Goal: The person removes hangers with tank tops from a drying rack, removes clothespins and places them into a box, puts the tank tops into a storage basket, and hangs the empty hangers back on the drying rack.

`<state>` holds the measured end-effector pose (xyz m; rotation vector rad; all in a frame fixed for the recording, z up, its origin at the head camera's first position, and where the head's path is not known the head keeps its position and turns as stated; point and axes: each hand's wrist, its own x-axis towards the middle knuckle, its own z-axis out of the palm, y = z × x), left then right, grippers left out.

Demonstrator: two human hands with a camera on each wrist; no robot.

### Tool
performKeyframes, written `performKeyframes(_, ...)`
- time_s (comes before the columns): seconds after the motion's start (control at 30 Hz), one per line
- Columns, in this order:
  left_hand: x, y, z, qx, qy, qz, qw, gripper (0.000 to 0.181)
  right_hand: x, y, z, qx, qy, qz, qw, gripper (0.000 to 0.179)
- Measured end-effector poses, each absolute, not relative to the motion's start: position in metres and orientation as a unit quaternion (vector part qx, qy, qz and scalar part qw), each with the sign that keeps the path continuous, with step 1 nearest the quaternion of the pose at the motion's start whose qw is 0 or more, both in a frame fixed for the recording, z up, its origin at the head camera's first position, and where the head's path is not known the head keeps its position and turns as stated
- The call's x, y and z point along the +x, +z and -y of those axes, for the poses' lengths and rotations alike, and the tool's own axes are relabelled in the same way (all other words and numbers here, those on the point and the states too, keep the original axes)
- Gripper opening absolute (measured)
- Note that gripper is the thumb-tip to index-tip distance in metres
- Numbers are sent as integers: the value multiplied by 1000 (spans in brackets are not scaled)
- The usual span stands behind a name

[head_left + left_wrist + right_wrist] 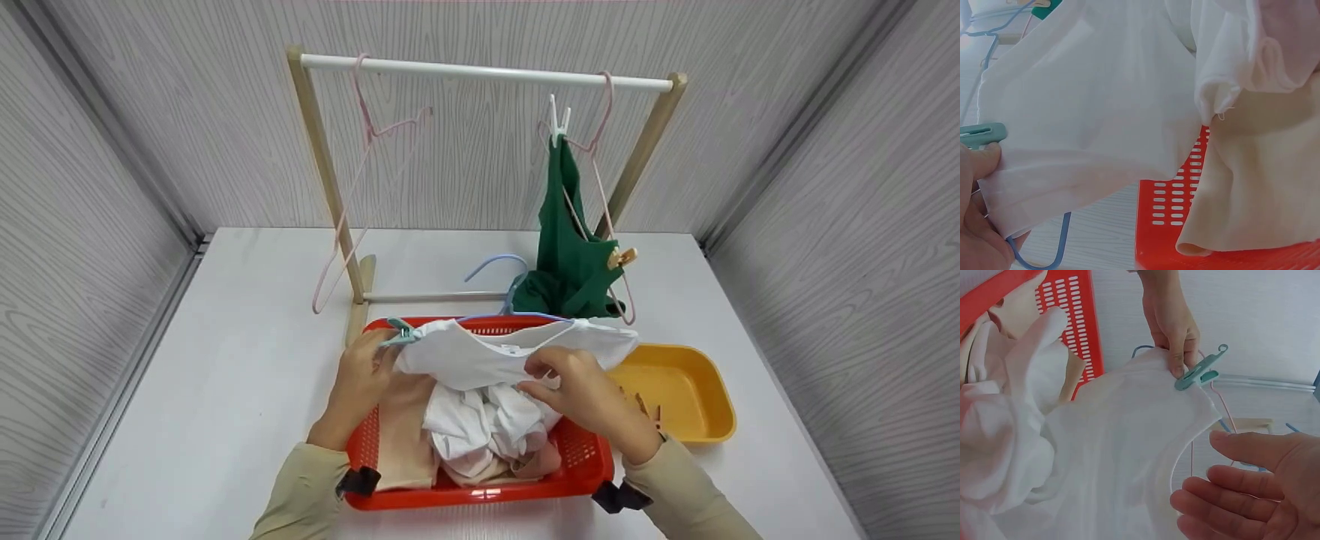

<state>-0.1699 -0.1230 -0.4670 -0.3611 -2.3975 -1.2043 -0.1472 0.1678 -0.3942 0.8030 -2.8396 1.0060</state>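
Note:
A white shirt [465,356] hangs on a blue hanger [498,259] above the red basket. At its left shoulder end, my left hand [365,375] pinches the cloth, thumb in front and the other fingers behind. A teal clothespin [1202,374] is clipped there, just beside that thumb. Close to the neckline is my right hand [1258,486], its thumb and fingers spread apart and nothing held between them. Below the shirt, the red basket [487,496] holds crumpled white cloth [480,424] and beige cloth [405,442].
Behind stands a rack with a white rail [487,73]. One bare pink hanger [367,142] hangs at left. At right, a green garment [562,225] hangs from another pink hanger, with white and wooden clothespins on it. A yellow tray [697,397] with small clothespins sits right of the basket.

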Motion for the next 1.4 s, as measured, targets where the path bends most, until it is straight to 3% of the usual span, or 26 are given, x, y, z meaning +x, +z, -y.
performKeyframes(0.37, -170, -468, 123, -129, -438, 864, 213, 19, -150, -381, -137, 357, 322, 874, 71, 26)
performKeyframes(0.77, -170, -469, 122, -138, -429, 863, 229, 14, -158, -376, -104, 441, 264, 836, 192, 29)
performKeyframes(1.17, -170, -470, 122, -160, -409, 862, 252, 14, -165, -381, -69, 439, 213, 844, 221, 43)
performKeyframes(1.4, -168, -470, 121, -156, -426, 861, 229, 16, -172, -385, -57, 416, 199, 868, 185, 46)
